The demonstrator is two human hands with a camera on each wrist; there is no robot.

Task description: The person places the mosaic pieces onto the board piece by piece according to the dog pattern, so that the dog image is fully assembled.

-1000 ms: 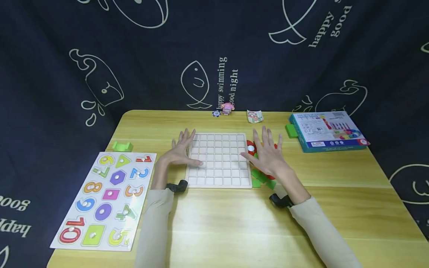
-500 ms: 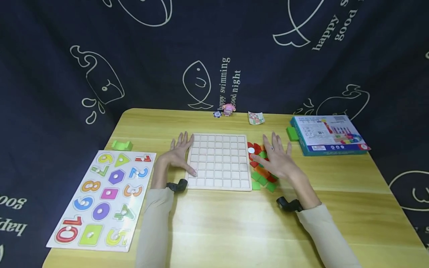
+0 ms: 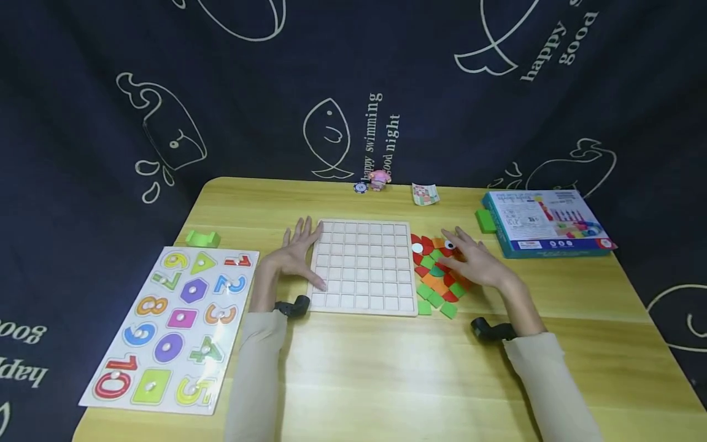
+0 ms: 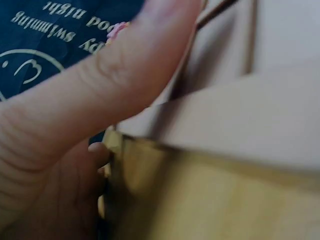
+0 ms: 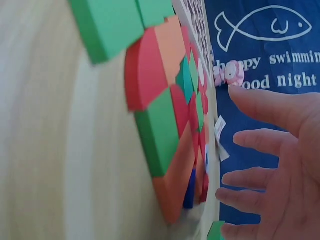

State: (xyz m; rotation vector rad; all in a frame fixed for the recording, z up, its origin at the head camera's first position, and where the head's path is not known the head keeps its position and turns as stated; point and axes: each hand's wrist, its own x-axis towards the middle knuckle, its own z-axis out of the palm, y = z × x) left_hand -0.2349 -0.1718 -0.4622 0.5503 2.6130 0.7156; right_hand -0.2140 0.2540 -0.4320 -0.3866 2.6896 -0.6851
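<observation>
Fingers spread on both: the left hand (image 3: 290,256) at the grid board (image 3: 369,267), the right hand (image 3: 482,264) over blocks (image 3: 439,288) right of it. Beyond the grid board, a curtain (image 3: 248,123) backs the counter (image 3: 386,374).

From 6 o'clock, the head view faces 12 o'clock, high over most of the tabletop (image 3: 375,368); the left wrist view sits tight against the left hand (image 3: 289,253) and grid board (image 4: 240,120); the right wrist view, rolled sideways, looks low past the blocks (image 5: 159,131); all three catch the lettered cloth (image 3: 248,123)
</observation>
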